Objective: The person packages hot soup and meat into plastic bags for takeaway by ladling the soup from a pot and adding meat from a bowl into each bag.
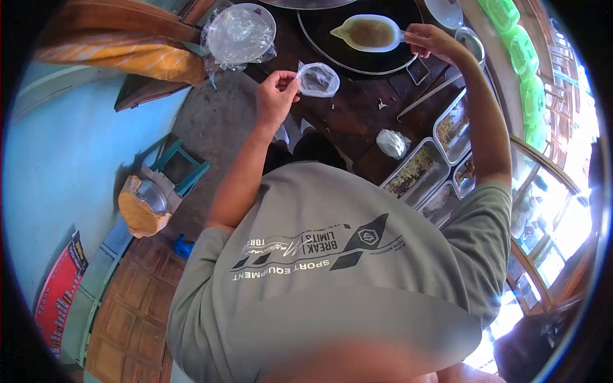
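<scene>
Two hands are busy over the dark wooden table [345,108], and the work looks to be at its midpoint. The left hand [276,96] pinches the rim of a small clear plastic bag [318,80] between thumb and fingers, holding it up with its mouth open; the bag looks empty, so nothing has gone into it yet as far as can be seen. The right hand [431,41] is closed around the handle of a white ladle [369,33], whose bowl carries a brownish liquid and hangs over the round dark tray [332,51], apart from the bag and a little beyond it. Judging by this, scooping is done, while pouring into the bag and closing it are left. A white bowl wrapped in clear plastic [241,33] sits on the table to the left of the bag. A small tied-up bag [391,143] lies nearer the person, and beside it stand metal trays of chopped ingredients [418,171], untouched at this point.
</scene>
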Motion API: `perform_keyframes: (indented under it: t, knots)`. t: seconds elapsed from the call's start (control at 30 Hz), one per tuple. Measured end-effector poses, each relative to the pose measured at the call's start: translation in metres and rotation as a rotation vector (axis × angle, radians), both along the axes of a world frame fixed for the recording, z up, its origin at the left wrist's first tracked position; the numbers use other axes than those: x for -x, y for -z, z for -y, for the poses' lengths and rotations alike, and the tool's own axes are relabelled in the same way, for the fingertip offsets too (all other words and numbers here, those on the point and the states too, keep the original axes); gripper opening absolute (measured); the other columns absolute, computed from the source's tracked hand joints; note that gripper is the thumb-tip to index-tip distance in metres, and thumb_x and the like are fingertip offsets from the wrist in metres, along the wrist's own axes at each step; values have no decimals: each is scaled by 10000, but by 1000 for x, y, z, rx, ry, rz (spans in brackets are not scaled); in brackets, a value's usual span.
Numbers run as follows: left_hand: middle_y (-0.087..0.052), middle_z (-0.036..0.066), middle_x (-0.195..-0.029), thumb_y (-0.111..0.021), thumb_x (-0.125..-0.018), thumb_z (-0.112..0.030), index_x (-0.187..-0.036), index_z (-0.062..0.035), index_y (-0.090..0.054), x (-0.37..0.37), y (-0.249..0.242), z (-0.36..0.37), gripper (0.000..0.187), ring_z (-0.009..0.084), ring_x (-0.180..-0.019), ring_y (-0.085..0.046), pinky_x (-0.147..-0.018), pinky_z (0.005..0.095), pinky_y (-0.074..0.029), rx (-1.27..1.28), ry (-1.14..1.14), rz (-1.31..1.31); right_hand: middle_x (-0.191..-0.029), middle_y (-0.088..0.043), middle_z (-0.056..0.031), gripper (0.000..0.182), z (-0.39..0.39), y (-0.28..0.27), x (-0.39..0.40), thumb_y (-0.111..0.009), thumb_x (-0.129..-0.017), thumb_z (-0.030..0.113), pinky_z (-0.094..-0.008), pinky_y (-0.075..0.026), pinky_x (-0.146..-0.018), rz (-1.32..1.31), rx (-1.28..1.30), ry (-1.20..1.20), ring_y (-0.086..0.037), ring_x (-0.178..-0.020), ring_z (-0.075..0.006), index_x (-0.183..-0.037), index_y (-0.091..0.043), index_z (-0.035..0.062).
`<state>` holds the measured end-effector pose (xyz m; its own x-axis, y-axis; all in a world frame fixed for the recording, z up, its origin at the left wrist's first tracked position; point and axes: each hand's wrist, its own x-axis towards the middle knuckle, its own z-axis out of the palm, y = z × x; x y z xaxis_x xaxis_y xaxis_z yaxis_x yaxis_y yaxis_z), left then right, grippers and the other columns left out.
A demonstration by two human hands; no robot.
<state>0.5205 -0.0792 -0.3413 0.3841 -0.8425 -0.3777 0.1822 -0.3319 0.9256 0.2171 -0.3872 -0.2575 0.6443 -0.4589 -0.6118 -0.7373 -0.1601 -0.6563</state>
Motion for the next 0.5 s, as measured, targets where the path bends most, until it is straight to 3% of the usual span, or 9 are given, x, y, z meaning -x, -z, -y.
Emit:
perform_keyframes:
  t: [0.23,0.5]
  knots:
    - [-717,57,-845,-717,-929,-108,-1002,7,-695,0,2,2,138,109,-721,-701,-620,263,-608,25,15,16,-728,-586,30,306,-39,-78,0,-559,-1055,383,-244,-453,-592,-10,75,-77,-542,-649,-67,-968,-622,97]
    - [-731,66,-852,-719,-930,-115,-1003,14,-699,0,6,2,150,118,-721,-714,-623,267,-606,59,17,31,-715,-587,-6,302,-84,-114,-32,-576,-1041,364,-289,-465,-599,-99,209,-134,-550,-640,-100,-981,-660,80]
